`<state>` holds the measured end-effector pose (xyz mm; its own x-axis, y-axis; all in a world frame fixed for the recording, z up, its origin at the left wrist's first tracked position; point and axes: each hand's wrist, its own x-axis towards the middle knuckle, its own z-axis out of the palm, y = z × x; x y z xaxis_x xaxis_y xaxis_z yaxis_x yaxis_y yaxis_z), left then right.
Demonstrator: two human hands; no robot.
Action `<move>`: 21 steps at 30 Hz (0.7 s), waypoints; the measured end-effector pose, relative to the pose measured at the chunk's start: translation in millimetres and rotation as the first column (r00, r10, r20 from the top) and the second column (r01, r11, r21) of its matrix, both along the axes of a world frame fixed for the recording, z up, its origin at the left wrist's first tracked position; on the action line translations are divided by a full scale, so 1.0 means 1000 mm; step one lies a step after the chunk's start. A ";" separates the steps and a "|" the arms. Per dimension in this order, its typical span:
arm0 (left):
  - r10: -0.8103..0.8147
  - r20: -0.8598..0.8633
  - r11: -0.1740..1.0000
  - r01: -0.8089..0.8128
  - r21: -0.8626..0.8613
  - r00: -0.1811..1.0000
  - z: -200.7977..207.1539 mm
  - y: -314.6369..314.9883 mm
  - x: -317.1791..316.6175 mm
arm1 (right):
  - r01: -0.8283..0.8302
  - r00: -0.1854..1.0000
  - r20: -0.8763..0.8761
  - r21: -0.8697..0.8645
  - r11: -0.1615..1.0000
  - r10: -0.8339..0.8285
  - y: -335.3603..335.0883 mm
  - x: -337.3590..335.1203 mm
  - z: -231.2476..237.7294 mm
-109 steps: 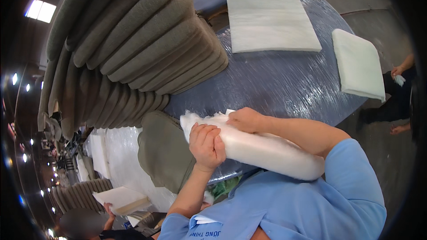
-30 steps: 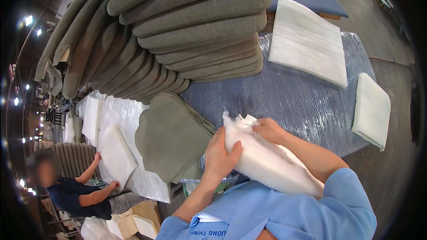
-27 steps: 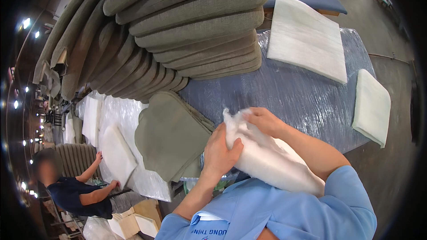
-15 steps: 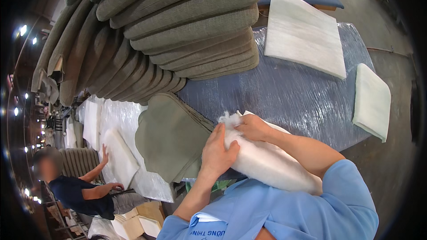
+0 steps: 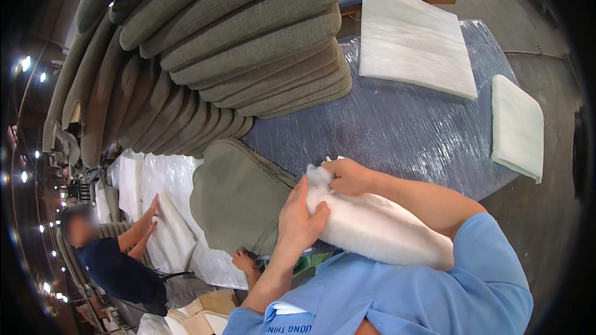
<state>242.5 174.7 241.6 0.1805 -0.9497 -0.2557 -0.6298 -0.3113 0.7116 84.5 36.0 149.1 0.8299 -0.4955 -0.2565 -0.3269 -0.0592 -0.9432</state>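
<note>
— Against the person's chest, what's held?
— White stuffed cushion insert point(image 5: 372, 229), lying slantwise, one end tucked under the right arm, other end pointing at the tabletop point(image 5: 397, 130).
— Hands?
— Left hand point(image 5: 299, 220) clamped on the near end from the side, fingers curled into the filling. Right hand point(image 5: 347, 175) pinching the bunched top of the same end. Both grasping the insert.
— Just beside it?
— Flat green cushion cover point(image 5: 239, 195), hanging over the tabletop edge, touching the insert's end.
— Further out?
— Tabletop wrapped in clear plastic film. Tall stack of green cushions point(image 5: 236, 56) at its left. Large white foam pad point(image 5: 413, 40) at the far side, smaller white pad point(image 5: 516, 127) at the right edge.
— Anyone else?
— Co-worker in dark shirt point(image 5: 115, 267) lower left, hands on a white pad point(image 5: 171, 236).
</note>
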 end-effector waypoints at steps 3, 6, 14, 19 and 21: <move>0.146 -0.331 0.983 -0.174 -0.058 0.932 -0.008 0.007 -0.001 | 0.117 0.992 -0.040 -0.046 0.992 -0.119 0.017 -0.014 -0.010; 0.254 -0.505 0.961 -0.275 0.035 0.825 -0.017 0.007 0.011 | 0.152 0.987 -0.041 -0.039 0.988 -0.154 0.019 -0.021 -0.017; 0.219 -0.545 0.961 -0.084 0.262 0.809 -0.019 -0.002 0.027 | 0.013 0.976 0.208 -0.360 0.933 0.067 0.005 0.001 0.006; 0.183 -0.479 0.956 -0.042 0.290 0.858 -0.017 0.000 0.035 | -0.021 0.987 0.143 -0.370 0.929 0.079 0.013 -0.014 -0.024; 0.151 -0.475 0.947 0.010 0.320 0.867 -0.020 0.000 0.041 | 0.022 0.994 0.110 -0.318 0.948 0.014 0.017 -0.029 -0.033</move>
